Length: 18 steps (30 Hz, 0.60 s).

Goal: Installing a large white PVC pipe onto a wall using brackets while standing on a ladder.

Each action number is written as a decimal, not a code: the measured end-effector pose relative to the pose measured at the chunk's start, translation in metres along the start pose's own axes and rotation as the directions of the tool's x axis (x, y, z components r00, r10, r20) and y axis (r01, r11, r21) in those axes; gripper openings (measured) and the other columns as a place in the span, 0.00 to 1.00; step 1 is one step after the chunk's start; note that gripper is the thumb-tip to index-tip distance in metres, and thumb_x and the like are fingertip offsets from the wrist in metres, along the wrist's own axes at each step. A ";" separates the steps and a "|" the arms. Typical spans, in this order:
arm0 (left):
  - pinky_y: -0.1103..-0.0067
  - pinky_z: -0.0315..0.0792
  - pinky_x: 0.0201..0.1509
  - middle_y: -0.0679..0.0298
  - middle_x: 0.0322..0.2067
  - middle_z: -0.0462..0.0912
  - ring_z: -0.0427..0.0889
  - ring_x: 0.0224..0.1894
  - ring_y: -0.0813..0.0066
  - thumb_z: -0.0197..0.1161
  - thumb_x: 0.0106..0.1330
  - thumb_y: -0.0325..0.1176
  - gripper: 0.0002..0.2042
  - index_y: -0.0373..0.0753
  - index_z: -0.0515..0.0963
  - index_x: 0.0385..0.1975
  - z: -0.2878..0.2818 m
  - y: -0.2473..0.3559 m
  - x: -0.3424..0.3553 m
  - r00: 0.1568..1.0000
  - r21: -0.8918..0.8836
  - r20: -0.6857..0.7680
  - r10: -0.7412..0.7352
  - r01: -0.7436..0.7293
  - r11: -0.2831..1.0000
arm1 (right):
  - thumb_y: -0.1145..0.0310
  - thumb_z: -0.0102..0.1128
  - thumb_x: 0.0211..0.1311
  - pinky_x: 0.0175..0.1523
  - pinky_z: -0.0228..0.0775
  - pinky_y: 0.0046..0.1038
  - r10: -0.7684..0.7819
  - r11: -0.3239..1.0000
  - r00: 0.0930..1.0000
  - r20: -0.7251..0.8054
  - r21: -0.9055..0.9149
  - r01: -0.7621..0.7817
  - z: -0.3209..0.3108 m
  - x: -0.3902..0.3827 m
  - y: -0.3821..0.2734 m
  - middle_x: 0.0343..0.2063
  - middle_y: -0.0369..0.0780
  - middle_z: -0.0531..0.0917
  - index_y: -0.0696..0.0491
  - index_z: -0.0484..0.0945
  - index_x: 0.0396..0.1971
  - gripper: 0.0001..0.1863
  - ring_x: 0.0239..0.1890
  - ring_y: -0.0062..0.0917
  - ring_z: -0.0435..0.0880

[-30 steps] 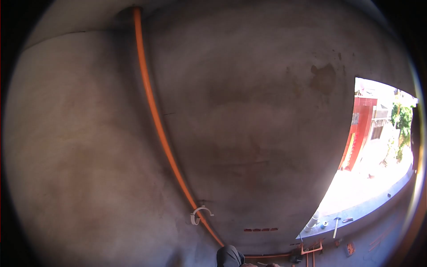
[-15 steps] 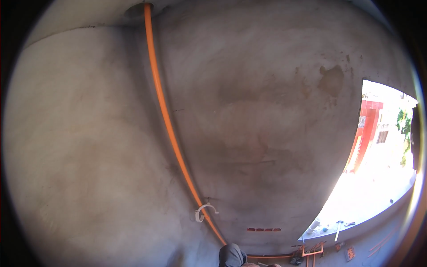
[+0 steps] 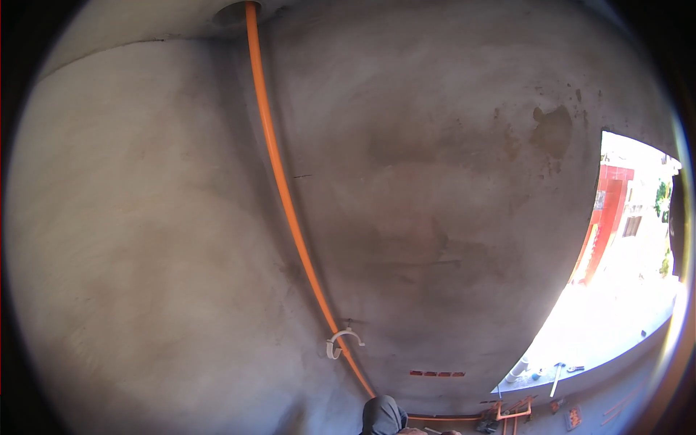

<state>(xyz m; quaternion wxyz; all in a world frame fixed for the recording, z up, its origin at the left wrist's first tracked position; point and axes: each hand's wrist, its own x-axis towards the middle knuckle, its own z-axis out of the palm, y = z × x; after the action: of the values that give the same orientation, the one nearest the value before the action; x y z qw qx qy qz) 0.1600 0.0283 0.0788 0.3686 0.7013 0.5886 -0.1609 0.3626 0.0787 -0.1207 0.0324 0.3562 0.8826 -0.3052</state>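
I was likely at a pipe-aligning step, orange pipe running from the ceiling hole down the darker wall's left edge past the white clamp, fingers too cropped to tell spread or pinching; next move probably needed steadying.

Hammer and white pipe piece on the window sill, red pillar outside

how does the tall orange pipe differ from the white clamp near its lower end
Colour: the tall orange pipe is orange, the white clamp white. Shape: the pipe is long and slender, the clamp a short, open curved band. Reach: the pipe runs up to the ceiling opening, while the clamp sits low. Both are by the grey wall.
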 end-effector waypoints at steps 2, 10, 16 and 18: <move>0.64 0.73 0.50 0.61 0.45 0.82 0.80 0.48 0.58 0.50 0.63 0.53 0.18 0.54 0.81 0.43 0.003 -0.003 0.001 0.998 0.006 -0.039 0.040 -0.040 0.999 | 0.45 0.55 0.59 0.45 0.74 0.39 -0.102 0.993 0.995 0.009 -0.051 0.102 0.003 0.003 0.005 0.39 0.44 0.84 0.48 0.84 0.37 0.21 0.40 0.38 0.83; 0.62 0.74 0.49 0.58 0.45 0.82 0.80 0.47 0.55 0.50 0.62 0.55 0.19 0.52 0.81 0.43 0.005 -0.007 0.005 1.000 -0.008 0.007 -0.019 0.019 1.000 | 0.53 0.57 0.59 0.41 0.76 0.38 0.224 0.942 0.972 0.075 0.238 -0.236 -0.036 -0.005 -0.029 0.34 0.45 0.85 0.51 0.84 0.34 0.17 0.36 0.39 0.84; 0.62 0.74 0.49 0.57 0.44 0.82 0.80 0.47 0.55 0.51 0.62 0.55 0.20 0.51 0.80 0.43 0.022 -0.022 0.021 0.997 -0.020 -0.058 0.047 -0.048 0.999 | 0.46 0.50 0.61 0.41 0.76 0.36 -0.136 0.985 0.987 -0.086 -0.123 0.125 0.027 0.010 0.020 0.34 0.43 0.85 0.46 0.84 0.37 0.21 0.36 0.36 0.84; 0.62 0.74 0.49 0.57 0.44 0.82 0.80 0.47 0.55 0.52 0.62 0.55 0.20 0.51 0.81 0.43 0.013 -0.012 0.009 0.994 -0.031 -0.079 0.079 -0.082 0.996 | 0.43 0.48 0.62 0.41 0.76 0.36 -0.135 0.990 0.985 -0.107 -0.052 0.130 0.040 0.017 0.030 0.34 0.42 0.85 0.45 0.84 0.37 0.23 0.36 0.36 0.83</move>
<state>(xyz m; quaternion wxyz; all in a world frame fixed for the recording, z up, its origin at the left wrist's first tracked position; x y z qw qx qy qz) 0.1532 0.0258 0.0602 0.3636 0.7237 0.5764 -0.1085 0.3630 0.0837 -0.1731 -0.0287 0.3123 0.9114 -0.2665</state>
